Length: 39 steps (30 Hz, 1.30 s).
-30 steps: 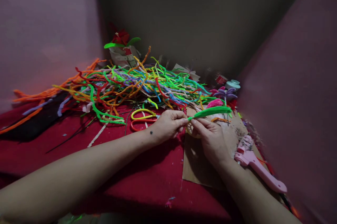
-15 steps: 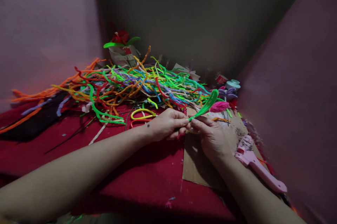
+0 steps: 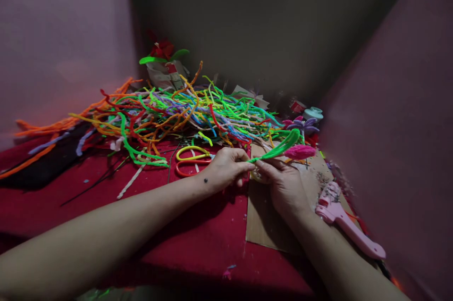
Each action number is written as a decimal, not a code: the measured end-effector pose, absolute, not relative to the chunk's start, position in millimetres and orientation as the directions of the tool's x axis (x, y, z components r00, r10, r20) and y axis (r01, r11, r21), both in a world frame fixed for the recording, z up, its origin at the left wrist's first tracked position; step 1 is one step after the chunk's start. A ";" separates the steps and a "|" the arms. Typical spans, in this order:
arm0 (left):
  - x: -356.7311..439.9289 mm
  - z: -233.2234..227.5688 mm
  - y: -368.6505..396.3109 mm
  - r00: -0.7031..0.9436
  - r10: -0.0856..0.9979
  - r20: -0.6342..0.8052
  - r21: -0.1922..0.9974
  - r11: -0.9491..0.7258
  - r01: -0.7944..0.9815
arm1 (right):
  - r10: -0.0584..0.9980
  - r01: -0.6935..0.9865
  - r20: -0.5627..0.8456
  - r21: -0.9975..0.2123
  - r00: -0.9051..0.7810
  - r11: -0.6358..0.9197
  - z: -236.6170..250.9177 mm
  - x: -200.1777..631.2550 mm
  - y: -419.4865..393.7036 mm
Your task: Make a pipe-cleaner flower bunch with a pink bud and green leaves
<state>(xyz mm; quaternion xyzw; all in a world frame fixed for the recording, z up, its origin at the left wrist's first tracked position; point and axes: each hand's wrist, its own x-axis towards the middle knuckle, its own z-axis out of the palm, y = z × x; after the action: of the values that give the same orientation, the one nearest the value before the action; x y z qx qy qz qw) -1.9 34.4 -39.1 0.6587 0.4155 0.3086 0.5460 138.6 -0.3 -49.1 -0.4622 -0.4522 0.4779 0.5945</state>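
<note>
Between my hands is a pipe-cleaner flower with a bright pink bud (image 3: 300, 152) and a long green pipe-cleaner leaf (image 3: 278, 151), both pointing away to the right. My left hand (image 3: 228, 166) pinches the narrow green end of the leaf with thumb and forefinger. Close beside it, my right hand (image 3: 283, 180) is closed around the stem just below the bud; its fingers partly hide the stem. Scissors with yellow and red handles (image 3: 193, 150) lie next to my left wrist, their blades mostly covered by that hand.
A big heap of coloured pipe cleaners (image 3: 198, 112) spreads across the back of the red cloth (image 3: 198, 239). Under my right hand lies a cardboard sheet (image 3: 264, 221). A pink glue gun (image 3: 347, 225) rests at the right, with a purple flower (image 3: 304, 124) and pale jar (image 3: 313, 113) behind.
The green leaf has tipped lower and the pink bud has shifted slightly right and down. My left hand has moved a little right, showing more of the scissors.
</note>
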 end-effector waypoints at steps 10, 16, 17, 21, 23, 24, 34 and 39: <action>-0.2 -32.3 27.9 0.428 0.903 -0.042 0.995 0.001 0.096 | 0.984 -0.220 0.090 -0.968 0.151 0.123 -55.1 141.1 2.6; 0.4 -34.3 25.9 0.403 0.913 0.069 0.997 -0.073 -0.006 | 0.979 -0.258 0.095 -0.956 0.181 0.140 -56.1 141.2 3.3; 0.0 -34.0 26.2 0.415 0.908 0.066 0.998 -0.061 -0.025 | 0.977 -0.247 0.102 -0.958 0.187 0.148 -56.3 141.7 3.3; -3.9 -32.8 31.5 0.501 0.865 0.003 0.986 0.082 -0.147 | 0.978 -0.225 0.119 -0.962 0.174 0.157 -56.3 144.7 3.3; -6.5 -34.4 36.3 0.558 0.828 -0.054 0.956 0.204 -0.210 | 0.982 -0.207 0.121 -0.967 0.148 0.150 -55.4 146.1 3.2; -7.7 -35.9 39.0 0.584 0.808 -0.081 0.937 0.261 -0.232 | 0.983 -0.193 0.121 -0.970 0.136 0.146 -54.5 146.4 3.1; -15.1 -38.9 48.6 0.688 0.697 -0.202 0.865 0.457 -0.209 | 0.986 -0.133 0.117 -0.982 0.116 0.132 -48.5 145.3 2.2; -16.1 -36.6 49.2 0.720 0.648 -0.250 0.853 0.499 -0.153 | 0.984 -0.070 0.161 -0.983 0.079 0.167 -55.9 151.8 3.5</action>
<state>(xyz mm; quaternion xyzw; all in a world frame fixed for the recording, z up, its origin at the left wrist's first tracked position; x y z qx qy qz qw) -16.1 49.2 -36.6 0.4367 0.2834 0.2448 0.8179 151.8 3.5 -55.9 -0.4554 -0.5014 0.4573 0.5763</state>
